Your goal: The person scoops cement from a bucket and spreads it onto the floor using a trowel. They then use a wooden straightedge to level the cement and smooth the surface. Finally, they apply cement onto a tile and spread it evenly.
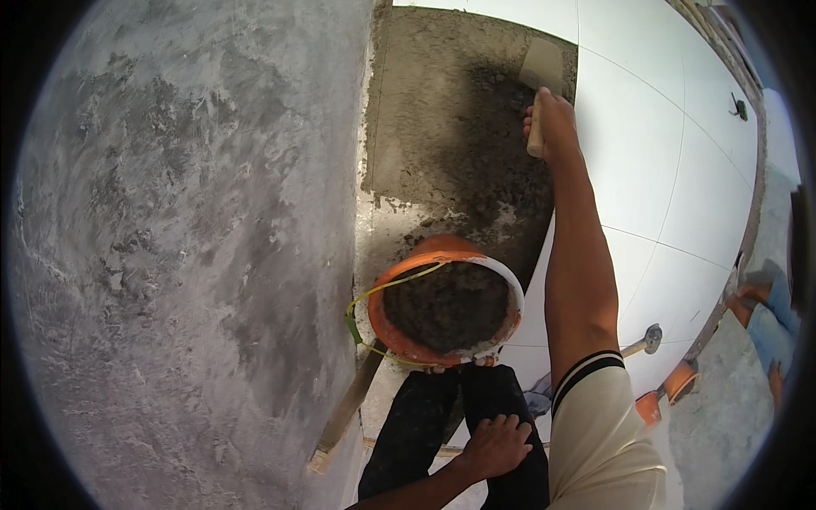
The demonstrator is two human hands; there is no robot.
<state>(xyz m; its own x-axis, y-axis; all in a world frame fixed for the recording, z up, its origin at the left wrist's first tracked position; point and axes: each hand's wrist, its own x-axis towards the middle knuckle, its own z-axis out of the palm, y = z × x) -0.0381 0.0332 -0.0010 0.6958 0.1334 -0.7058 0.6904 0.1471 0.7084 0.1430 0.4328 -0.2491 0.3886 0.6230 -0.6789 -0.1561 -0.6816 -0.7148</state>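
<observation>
My right hand [554, 127], its arm stretched far forward, grips the wooden handle of a trowel [542, 64]. The blade lies flat at the far right corner of a mortar bed [463, 110], beside the edge of the white tiles. Dark, wet mortar is spread below the blade; the bed's left part looks lighter. My left hand [497, 446] rests on my right knee with its fingers laid over the dark trousers, holding nothing. Right in front of my knees stands an orange bucket [393, 327] filled with dark mortar, its yellow handle hanging to the left.
A rough grey wall [195, 255] rises on the left. Below the bucket, a wooden board [348, 412] leans along it. White floor tiles [629, 144] extend on the right, with a hammer [652, 338] lying there. Beyond are small orange buckets [682, 382] and a seated person [772, 319].
</observation>
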